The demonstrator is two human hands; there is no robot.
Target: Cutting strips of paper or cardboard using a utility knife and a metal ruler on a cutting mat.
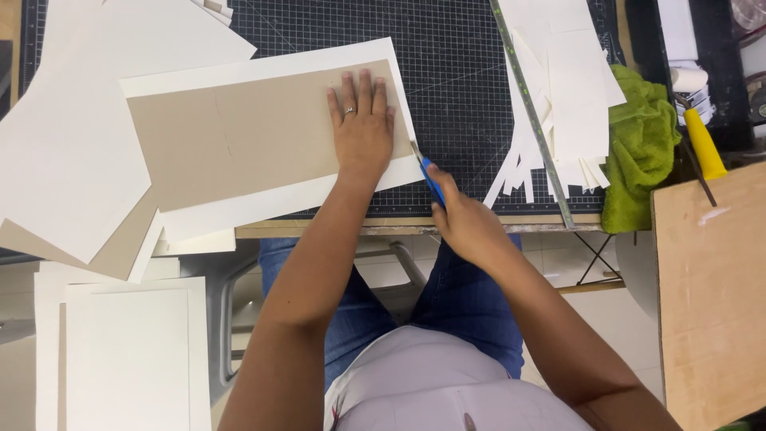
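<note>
2 hands (363, 128) (467, 223), 1 blue knife (432, 180), 1 steel ruler (531, 112), 1 green cloth (638, 144), 1 cutting mat (455, 80)

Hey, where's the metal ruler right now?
In the head view, the metal ruler lies diagonally on the cutting mat, across the white paper strips, right of the right hand and left of the green cloth.

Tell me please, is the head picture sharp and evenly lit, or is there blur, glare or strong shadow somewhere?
In the head view the light is soft and even, with no glare; the left hand pressing the grey-brown cardboard sheet casts only a faint shadow; the right hand with the blue-handled knife looks slightly soft; the long metal ruler runs slanted; the torso at the bottom edge is less sharp.
</note>
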